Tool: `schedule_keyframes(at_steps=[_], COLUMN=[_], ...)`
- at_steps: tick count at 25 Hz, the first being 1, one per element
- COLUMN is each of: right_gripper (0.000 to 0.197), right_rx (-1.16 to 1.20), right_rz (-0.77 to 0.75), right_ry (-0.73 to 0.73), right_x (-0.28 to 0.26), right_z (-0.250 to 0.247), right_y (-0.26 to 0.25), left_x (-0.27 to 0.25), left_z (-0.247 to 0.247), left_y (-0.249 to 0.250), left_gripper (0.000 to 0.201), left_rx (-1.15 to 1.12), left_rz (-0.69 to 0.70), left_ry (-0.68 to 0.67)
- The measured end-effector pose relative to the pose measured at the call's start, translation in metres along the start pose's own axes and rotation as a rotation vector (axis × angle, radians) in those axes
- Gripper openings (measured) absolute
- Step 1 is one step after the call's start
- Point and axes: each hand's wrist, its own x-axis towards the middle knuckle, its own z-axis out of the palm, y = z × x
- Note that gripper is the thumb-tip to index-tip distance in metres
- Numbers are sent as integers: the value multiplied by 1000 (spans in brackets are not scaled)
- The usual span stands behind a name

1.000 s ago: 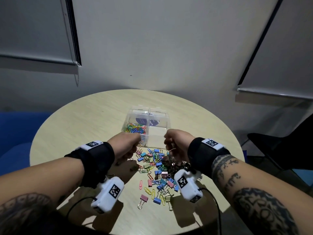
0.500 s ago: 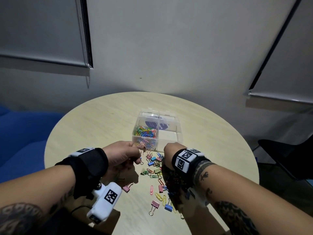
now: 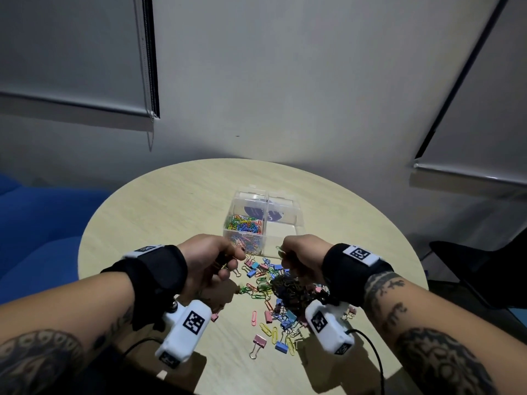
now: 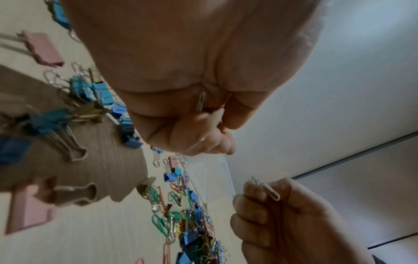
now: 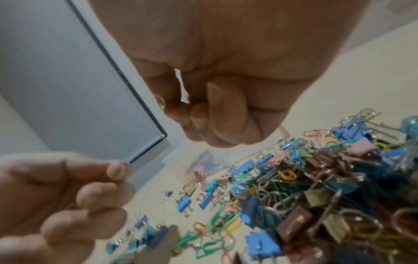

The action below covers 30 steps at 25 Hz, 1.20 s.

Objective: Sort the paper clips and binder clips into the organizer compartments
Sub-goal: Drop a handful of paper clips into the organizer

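A clear organizer (image 3: 297, 221) stands on the round wooden table (image 3: 159, 212); its front left compartment holds several coloured paper clips (image 3: 244, 225). A mixed pile of paper clips and binder clips (image 3: 275, 292) lies in front of it. My left hand (image 3: 234, 258) hovers just left of the pile, fingers curled round a few paper clips (image 4: 201, 103). My right hand (image 3: 283, 252) is at the organizer's front wall, above the pile, pinching a green paper clip (image 4: 267, 187). In the right wrist view its fingers (image 5: 214, 110) are tightly curled.
Loose pink and blue binder clips (image 3: 258, 342) and yellow paper clips lie toward the table's near edge. A blue sofa (image 3: 37, 223) is at the left, a dark chair (image 3: 479, 266) at the right. The wall stands close behind the table.
My right hand has come up out of the pile to the organizer's front wall with a paper clip. My left hand stays almost in place, still curled. The head view has shifted a little.
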Motion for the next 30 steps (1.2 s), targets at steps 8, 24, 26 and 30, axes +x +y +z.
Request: schedule_keyframes(at_steps=[8,24,26,30], right_gripper=[14,13,12,10], right_rx=[200,-578,-607,-597], right_rz=[-40,-229,-217,-245], right_ry=[-61,196,213,231], right_x=[-20,89,94,90], right_z=[-25,-7,-4,-4], right_y=[-14,-121,-119,-112], left_x=[10,104,112,117], left_z=[17,11,7,3], left_y=[23,120,117,111], left_gripper=[19,59,69,79], left_rx=[135,-19,-6,1], left_rz=[-27,19,20,21], left_ry=[49,188,176,129])
